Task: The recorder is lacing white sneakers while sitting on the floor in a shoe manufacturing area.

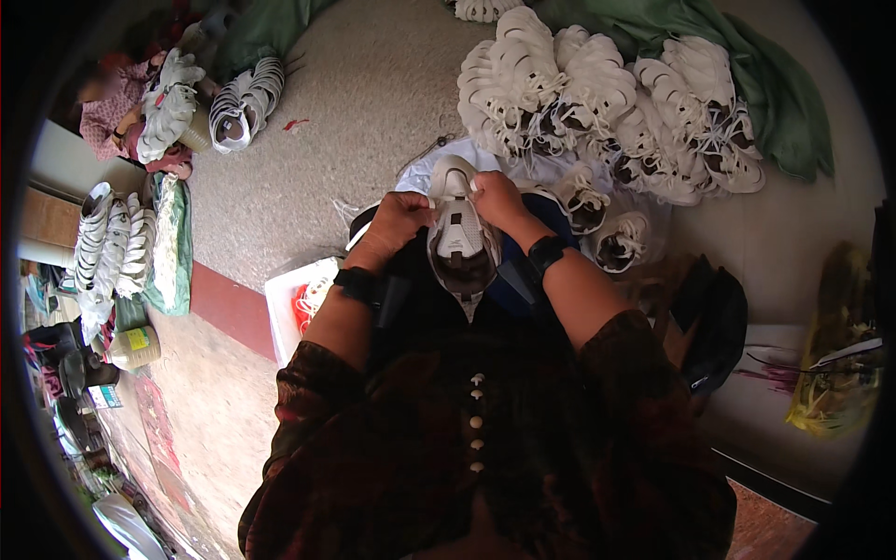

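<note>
Two bare hands meet over one white sneaker with grey panels and a dark opening [460, 245], held sole-down in the person's lap, toe pointing away. Its upper looks smooth and moulded, the rubbery toe cap rounded and pale. The left hand [399, 224] curls against the shoe's left side, fingers closed on the upper; the right hand [495, 199] bends at the wrist and pinches near the toe end, though what sits between those fingertips is too small to make out. Both wrists wear dark bands, and the forearms rise from patterned dark-red sleeves [308, 392] (the fabric looks soft and loosely draped).

Beyond the hands lies a heap of similar white sneakers with loose laces [597, 103], tumbled on green cloth [784, 103] over coarse grey concrete floor [373, 103]. A white rectangular tub [285, 303] stands at the left knee, half hidden by the arm. More white shoes stand stacked in a row [112, 247] far left, and another person in pink [107, 117] sits at the upper left, blurred by the lens rim.
</note>
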Motion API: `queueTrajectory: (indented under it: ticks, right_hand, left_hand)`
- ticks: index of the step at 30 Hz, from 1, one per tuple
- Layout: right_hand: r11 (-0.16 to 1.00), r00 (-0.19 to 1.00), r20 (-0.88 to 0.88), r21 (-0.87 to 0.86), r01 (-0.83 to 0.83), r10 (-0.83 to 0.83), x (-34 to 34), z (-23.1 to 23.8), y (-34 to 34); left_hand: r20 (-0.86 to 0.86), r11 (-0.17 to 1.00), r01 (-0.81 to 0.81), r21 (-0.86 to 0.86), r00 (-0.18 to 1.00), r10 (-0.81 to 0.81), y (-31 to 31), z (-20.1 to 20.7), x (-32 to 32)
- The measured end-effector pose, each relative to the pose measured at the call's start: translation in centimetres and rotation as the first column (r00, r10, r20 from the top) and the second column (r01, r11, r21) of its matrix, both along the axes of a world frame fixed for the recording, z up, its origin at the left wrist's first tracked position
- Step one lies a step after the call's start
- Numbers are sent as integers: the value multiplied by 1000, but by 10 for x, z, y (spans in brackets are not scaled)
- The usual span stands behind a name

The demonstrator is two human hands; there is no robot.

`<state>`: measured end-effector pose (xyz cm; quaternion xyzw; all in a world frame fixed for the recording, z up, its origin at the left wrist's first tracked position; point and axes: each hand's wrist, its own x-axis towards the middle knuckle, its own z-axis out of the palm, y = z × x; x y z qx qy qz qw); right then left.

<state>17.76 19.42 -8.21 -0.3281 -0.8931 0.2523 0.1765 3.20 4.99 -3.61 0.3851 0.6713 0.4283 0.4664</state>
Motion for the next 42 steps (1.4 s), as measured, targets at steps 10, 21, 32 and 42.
queueTrajectory:
  ticks: [10, 21, 32, 42]
  right_hand:
    - [988, 980, -129, -7, 152, -152, 21, 8, -36]
    - [999, 992, -127, 40, 33, -27, 29, 15, -45]
    - [992, 992, -92, 82, 93, -86, 29, 8, -52]
    - [999, 988, -152, -53, 4, -12, 34, 16, -40]
  left_hand:
    - [-521, 968, -48, 246, 836, 174, 15, -5, 67]
    - [-671, 917, 96, 386, 712, 208, 1, -18, 74]
    - [-855, 970, 233, 71, 514, -60, 7, -4, 76]
    - [-835, 984, 155, 87, 550, -13, 16, -8, 78]
